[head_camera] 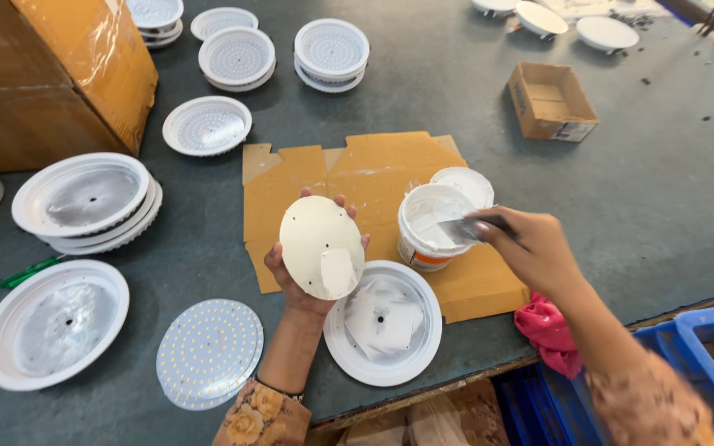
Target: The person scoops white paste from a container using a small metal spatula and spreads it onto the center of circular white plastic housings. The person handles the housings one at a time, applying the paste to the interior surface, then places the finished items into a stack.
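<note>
A round cream disc (321, 246), smeared with white paste, is being cradled from behind by the left hand (295, 277), fingers spread along its edge, above a flattened cardboard sheet (373, 169). A flat scraper (462, 230) is being pinched by the right hand (535, 248) over an open white paste tub (431, 225). Everything is being carried by a grey-green worktable (671, 190), where white round housings (383, 324) and an LED plate (208, 353) are lying; blue crates (704, 355) are standing beside it.

Tub (433, 221) on cardboard (373, 177), housing (383, 363) before it.
</note>
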`<state>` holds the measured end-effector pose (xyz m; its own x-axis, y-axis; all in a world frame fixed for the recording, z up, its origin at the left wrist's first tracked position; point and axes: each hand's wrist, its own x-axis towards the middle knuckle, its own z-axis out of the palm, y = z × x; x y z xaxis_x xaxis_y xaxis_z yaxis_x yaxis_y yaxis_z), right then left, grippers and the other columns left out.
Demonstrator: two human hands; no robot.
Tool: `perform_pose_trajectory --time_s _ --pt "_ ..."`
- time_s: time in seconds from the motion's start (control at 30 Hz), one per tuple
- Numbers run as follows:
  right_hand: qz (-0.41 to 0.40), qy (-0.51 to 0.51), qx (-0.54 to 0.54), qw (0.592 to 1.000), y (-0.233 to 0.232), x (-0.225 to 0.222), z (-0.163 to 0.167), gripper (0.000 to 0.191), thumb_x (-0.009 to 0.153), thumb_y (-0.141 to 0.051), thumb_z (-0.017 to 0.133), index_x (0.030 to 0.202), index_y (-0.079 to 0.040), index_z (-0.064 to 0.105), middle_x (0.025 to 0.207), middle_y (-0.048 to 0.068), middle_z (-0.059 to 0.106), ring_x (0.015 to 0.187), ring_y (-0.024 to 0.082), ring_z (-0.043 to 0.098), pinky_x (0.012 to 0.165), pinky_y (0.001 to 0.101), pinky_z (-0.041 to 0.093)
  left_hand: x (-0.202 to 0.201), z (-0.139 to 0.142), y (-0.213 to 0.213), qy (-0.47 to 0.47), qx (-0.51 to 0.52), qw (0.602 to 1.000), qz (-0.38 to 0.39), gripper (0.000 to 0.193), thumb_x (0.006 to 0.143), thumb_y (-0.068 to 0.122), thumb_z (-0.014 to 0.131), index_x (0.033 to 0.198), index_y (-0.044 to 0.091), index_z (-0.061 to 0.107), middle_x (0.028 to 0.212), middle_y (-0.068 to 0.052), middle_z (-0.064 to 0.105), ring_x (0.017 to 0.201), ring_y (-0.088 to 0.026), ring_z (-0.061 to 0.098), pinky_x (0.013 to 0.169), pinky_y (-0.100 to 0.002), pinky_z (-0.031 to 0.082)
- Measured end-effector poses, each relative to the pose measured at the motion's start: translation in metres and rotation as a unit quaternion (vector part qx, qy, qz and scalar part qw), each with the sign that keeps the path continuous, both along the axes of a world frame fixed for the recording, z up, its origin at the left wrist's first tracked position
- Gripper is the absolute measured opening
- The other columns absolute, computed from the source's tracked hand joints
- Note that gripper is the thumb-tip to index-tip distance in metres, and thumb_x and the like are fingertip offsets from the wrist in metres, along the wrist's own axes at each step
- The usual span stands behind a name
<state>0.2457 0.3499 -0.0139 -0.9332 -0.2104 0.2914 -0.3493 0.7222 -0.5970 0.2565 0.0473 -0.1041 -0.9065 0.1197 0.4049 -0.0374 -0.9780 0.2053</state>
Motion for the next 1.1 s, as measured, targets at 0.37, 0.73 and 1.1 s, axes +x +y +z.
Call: perform_pose_trajectory --time_s 0.37,0.73,1.1 --pt "0.017 -0.147 0.039 0.988 -0.022 -0.035 -0.012 0.025 0.095 -0.021 0.065 0.114 -0.008 0.075 0.091 0.012 0.081 0.081 0.017 0.076 0.078 0.0321 0.057 -0.001 -0.012 -0.004 -0.053 0.009 0.999 0.006 0.084 0.08 0.054 0.076 0.153 0.026 0.043 0.144 -0.016 0.048 0.137 -0.033 0.047 0.105 -0.061 0.049" --pt "0.041 -0.041 -0.228 0.972 -0.038 0.02 -0.022 0.025 0.099 -0.009 0.065 0.119 0.004 0.073 0.105 0.009 0.078 0.097 0.009 0.067 0.089 0.0256 0.054 0.018 -0.015 0.036 -0.095 0.026 0.99 -0.106 0.08 0.082 0.058 0.071 0.151 0.03 0.041 0.142 -0.016 0.052 0.134 -0.035 0.053 0.105 -0.065 0.049" --pt "0.161 0.308 -0.02 0.937 -0.124 0.042 -0.041 0.03 0.088 0.008 0.067 0.117 0.004 0.07 0.122 0.018 0.074 0.117 0.032 0.071 0.107 0.0444 0.054 0.024 -0.023 0.046 -0.072 0.001 0.994 -0.083 0.091 0.083 0.057 0.072 0.16 0.025 0.035 0.149 -0.017 0.048 0.139 -0.033 0.052 0.115 -0.05 0.048"
